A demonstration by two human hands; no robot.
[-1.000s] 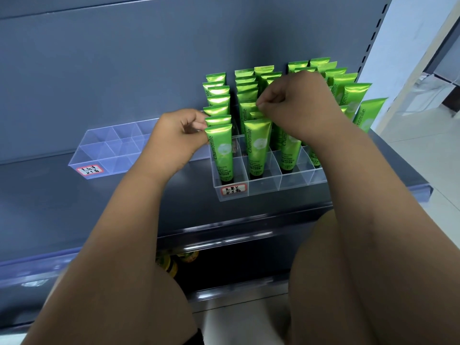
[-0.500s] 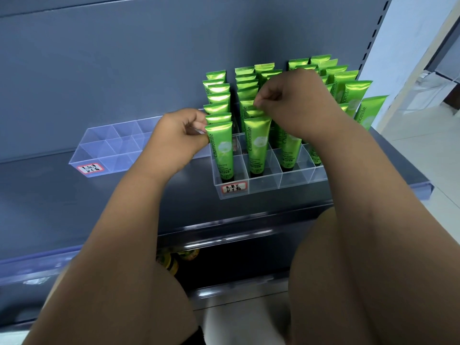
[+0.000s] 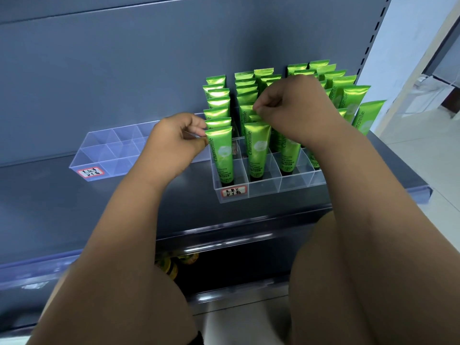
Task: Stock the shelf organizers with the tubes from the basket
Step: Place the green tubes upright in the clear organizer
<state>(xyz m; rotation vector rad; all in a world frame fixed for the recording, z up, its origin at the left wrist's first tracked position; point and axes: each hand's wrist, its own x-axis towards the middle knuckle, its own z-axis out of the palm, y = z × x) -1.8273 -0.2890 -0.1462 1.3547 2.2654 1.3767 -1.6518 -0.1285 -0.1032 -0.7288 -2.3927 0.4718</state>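
Note:
Several green Chamomile tubes stand cap-down in a clear shelf organizer (image 3: 263,192) on the dark shelf. My left hand (image 3: 174,143) pinches the top edge of the front-left tube (image 3: 220,150) in the first column. My right hand (image 3: 293,108) pinches the top of a tube (image 3: 254,118) just behind the front tube (image 3: 257,148) of the second column. A second clear organizer (image 3: 104,150) with no tubes in it sits to the left. The basket is not in view.
The grey back panel rises directly behind the tubes. The shelf's front rail (image 3: 224,230) runs below the organizers, with yellow items (image 3: 171,265) on the shelf beneath. My knees fill the bottom of the view. Tiled floor lies to the right.
Both hands have stayed on the tube tops with only small shifts. The right hand's fingers sit slightly lower on the second column.

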